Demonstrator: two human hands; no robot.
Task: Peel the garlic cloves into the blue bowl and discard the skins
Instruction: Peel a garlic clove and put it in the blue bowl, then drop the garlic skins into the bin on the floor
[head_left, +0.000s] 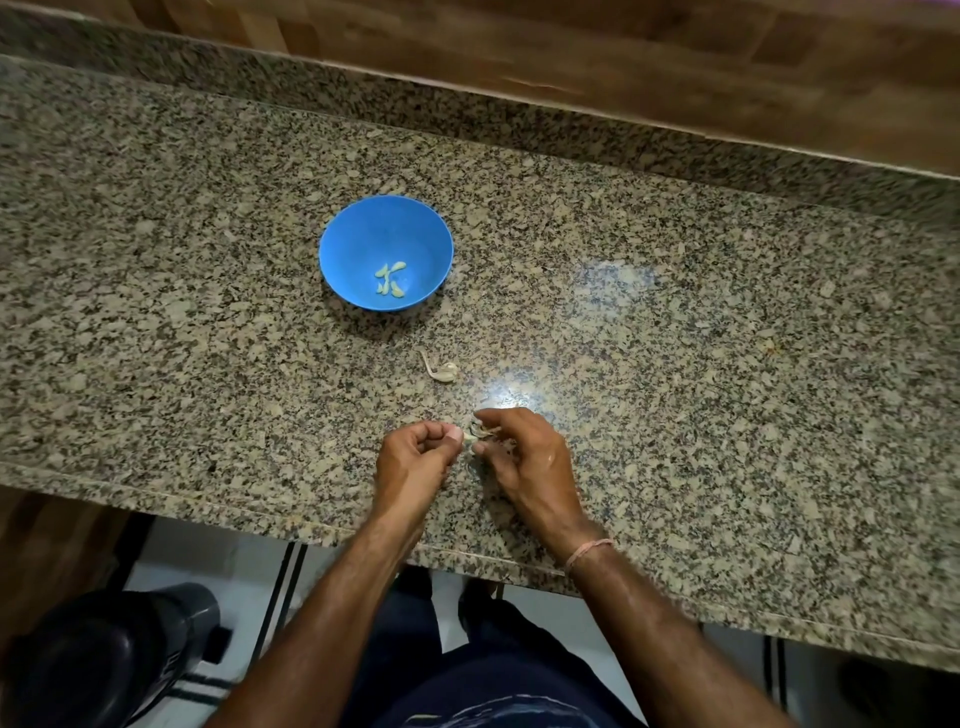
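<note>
Between the hands, garlic clove (469, 439): a small pale piece held just above the stone, close to the counter's front edge and well apart from the bowl.
Left hand (415, 452): fingers curled tight toward the palm, thumb and forefinger pinching one end of the clove.
Right hand (527, 457): fingers bent, thumb and forefinger pinching thin papery skin (485, 431) at the clove's other end; a thin pink band (589, 551) circles the wrist.
Garlic scrap (441, 370): a curled dry stem with a wad of skin, lying on the stone between hands and bowl, touching neither.
Blue bowl (363, 228): round, smooth and matte, behind and left of the hands; several pale yellow peeled cloves (389, 278) lie at its bottom.
Counter (727, 338): speckled polished granite with a glare patch just beyond the right hand. Broad stretches of stone run left and right of the hands. The straight front lip passes under the forearms, and a raised granite ledge closes the back.
Wall (675, 62): wood-grain panelling behind the ledge.
Dark container (104, 654): rounded, below the counter at lower left.
</note>
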